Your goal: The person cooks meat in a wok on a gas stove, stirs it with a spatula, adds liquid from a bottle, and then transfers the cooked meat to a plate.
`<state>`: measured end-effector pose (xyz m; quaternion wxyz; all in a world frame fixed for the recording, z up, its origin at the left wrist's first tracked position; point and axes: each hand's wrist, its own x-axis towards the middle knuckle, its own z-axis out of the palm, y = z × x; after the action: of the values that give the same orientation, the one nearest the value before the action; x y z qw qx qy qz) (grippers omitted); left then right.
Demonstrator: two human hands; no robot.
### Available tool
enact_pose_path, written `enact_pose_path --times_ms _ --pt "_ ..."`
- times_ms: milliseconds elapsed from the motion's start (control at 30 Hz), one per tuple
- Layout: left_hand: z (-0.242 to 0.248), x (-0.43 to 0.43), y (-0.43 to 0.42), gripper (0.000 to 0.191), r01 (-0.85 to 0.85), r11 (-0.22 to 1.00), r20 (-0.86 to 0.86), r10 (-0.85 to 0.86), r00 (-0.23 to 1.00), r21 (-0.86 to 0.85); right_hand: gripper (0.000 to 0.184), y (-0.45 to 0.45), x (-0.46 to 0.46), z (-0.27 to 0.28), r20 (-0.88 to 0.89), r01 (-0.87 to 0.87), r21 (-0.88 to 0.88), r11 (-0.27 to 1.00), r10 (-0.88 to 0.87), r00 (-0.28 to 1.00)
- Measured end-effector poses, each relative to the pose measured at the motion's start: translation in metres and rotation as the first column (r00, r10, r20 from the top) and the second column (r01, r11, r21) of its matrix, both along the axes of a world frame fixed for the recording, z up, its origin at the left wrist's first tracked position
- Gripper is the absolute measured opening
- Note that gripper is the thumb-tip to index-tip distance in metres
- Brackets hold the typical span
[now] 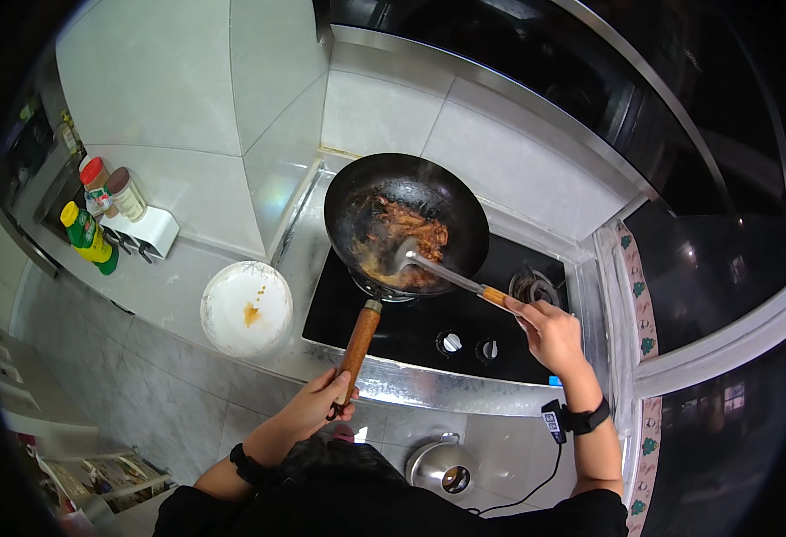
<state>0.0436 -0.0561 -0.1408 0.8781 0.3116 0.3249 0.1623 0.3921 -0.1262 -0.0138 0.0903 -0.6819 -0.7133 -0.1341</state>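
My left hand (pixel 321 401) grips the wooden handle (pixel 358 346) of a black wok (pixel 346 221) near its end. The wok sits over the left burner of a black glass gas hob (pixel 406 335), and some vapour blurs its lower part. Browned, sauced pieces of food (pixel 410 228) lie in the bowl of the wok. In my right hand (pixel 549 335) is a metal wok spatula (pixel 436 268) with a yellowish section on its handle. Its blade rests in the wok against the lower edge of the food.
Left of the hob stands a white plate (pixel 232 312) with brown sauce stains. Beyond it are a white spice rack (pixel 154 228), seasoning jars (pixel 126 193) and a yellow-green bottle (pixel 91 238). A range hood (pixel 500 60) overhangs the back. A domed metal lid (pixel 433 463) is low down near my body.
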Motion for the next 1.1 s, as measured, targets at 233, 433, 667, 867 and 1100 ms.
enact_pose_path --times_ms 233,433,667,867,1100 --pt "-0.002 -0.002 0.008 0.026 0.116 0.993 0.013 -0.117 0.993 0.012 0.037 -0.055 -0.025 0.057 -0.08 0.217 -0.078 0.973 -0.223 0.972" --pt "-0.003 -0.009 0.014 0.024 0.26 0.962 0.012 -0.262 0.965 0.079 0.034 -0.053 -0.053 0.06 0.063 0.219 -0.159 0.963 -0.211 0.975" --pt "-0.014 -0.005 0.017 0.022 0.309 0.95 0.064 -0.312 0.948 0.045 0.029 0.014 -0.076 -0.029 0.205 0.264 0.003 0.965 -0.259 0.944" --pt "-0.015 -0.006 0.017 0.022 0.321 0.946 0.084 -0.324 0.942 0.048 0.032 0.036 -0.075 -0.028 -0.028 0.359 -0.009 0.933 -0.359 0.933" --pt "-0.015 -0.008 0.017 0.024 0.325 0.944 0.093 -0.328 0.94 0.049 0.032 0.068 -0.003 -0.033 -0.466 0.503 -0.159 0.85 -0.513 0.721"
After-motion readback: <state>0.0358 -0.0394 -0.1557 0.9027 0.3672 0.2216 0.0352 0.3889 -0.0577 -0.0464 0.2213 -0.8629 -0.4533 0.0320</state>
